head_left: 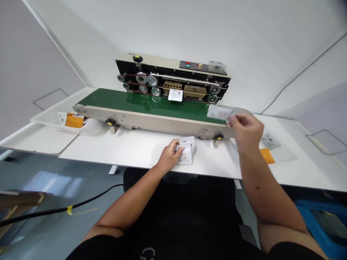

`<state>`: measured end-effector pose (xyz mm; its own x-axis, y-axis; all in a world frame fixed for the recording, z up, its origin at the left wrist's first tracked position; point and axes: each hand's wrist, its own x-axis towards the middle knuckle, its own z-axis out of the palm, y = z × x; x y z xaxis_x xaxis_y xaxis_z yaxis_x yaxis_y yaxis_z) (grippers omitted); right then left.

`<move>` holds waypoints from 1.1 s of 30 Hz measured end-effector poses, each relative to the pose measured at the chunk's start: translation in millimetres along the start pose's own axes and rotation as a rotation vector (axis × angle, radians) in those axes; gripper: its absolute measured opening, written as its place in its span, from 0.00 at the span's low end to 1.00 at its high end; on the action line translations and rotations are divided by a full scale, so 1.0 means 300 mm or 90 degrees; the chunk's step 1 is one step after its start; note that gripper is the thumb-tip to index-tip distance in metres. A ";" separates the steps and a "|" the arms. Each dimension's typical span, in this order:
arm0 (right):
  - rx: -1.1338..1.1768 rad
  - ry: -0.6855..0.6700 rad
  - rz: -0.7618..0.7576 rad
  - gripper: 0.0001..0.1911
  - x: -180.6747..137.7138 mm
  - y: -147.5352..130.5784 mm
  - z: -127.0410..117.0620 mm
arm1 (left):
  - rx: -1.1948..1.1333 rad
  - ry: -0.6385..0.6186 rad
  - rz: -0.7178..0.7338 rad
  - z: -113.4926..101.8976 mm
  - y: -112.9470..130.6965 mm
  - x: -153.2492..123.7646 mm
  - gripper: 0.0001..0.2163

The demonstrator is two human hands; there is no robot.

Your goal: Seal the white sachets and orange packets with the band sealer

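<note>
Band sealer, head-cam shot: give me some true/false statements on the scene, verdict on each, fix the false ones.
The right hand holds a clear-fronted sachet over the end of the green conveyor belt. True.

The left hand grips the black knob on the belt frame. False: it is on a stack of white sachets lying on the white table.

A single white sachet lies on the belt in front of the band sealer. True.

All the orange packets are in the white tray left of the belt. False: some orange packets are in that white tray, but an orange-edged pouch lies on the table right of the belt.
</note>
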<state>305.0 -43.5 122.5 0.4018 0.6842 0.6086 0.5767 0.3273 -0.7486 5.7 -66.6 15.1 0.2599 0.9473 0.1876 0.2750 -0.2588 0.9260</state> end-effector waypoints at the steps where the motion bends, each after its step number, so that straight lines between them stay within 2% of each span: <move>1: -0.090 0.030 -0.068 0.09 0.066 0.017 -0.021 | 0.008 0.003 0.002 0.001 0.000 0.001 0.12; 2: -0.187 0.042 -0.134 0.07 0.130 0.036 -0.036 | 0.018 0.006 0.003 0.001 -0.001 0.002 0.12; 4: -0.362 0.013 -0.231 0.09 0.232 0.074 -0.044 | 0.036 0.013 0.005 0.002 -0.001 0.004 0.12; 6: -0.475 -0.053 -0.269 0.11 0.289 0.104 -0.026 | 0.049 0.011 0.006 0.002 -0.002 0.005 0.12; 8: -0.534 -0.115 -0.283 0.13 0.307 0.117 0.008 | 0.055 0.001 0.007 0.001 -0.002 0.005 0.12; 11: -0.548 -0.181 -0.304 0.14 0.303 0.105 0.062 | 0.054 -0.005 0.010 0.001 0.001 0.004 0.12; 15: -0.485 -0.244 -0.312 0.13 0.290 0.052 0.112 | 0.060 -0.007 0.014 0.001 0.007 0.004 0.12; 18: -0.375 -0.204 -0.298 0.11 0.211 0.000 0.129 | 0.056 -0.013 0.017 -0.001 0.007 0.004 0.12; 20: -0.266 -0.185 -0.288 0.10 0.099 -0.032 0.135 | 0.033 -0.003 0.015 -0.003 0.002 0.001 0.13; 22: -0.143 -0.224 -0.260 0.09 -0.042 -0.055 0.141 | -0.006 0.015 0.015 -0.004 -0.008 -0.005 0.15; 25: -0.007 -0.337 -0.128 0.11 -0.234 -0.065 0.156 | -0.025 0.020 0.045 -0.002 -0.023 -0.016 0.17; 27: 0.028 -0.385 -0.040 0.10 -0.307 -0.063 0.164 | 0.000 0.009 0.068 0.002 -0.025 -0.021 0.18; 30: 0.056 -0.374 0.012 0.12 -0.322 -0.062 0.156 | 0.025 0.011 0.073 0.003 -0.016 -0.020 0.17; 33: 0.115 -0.309 0.084 0.13 -0.250 -0.062 0.126 | 0.041 0.006 0.057 -0.001 -0.003 -0.015 0.14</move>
<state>237.2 -76.3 80.9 0.0622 0.9360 0.3466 0.3943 0.2960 -0.8700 4.0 -70.5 13.6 0.2770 0.9215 0.2723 0.3095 -0.3538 0.8826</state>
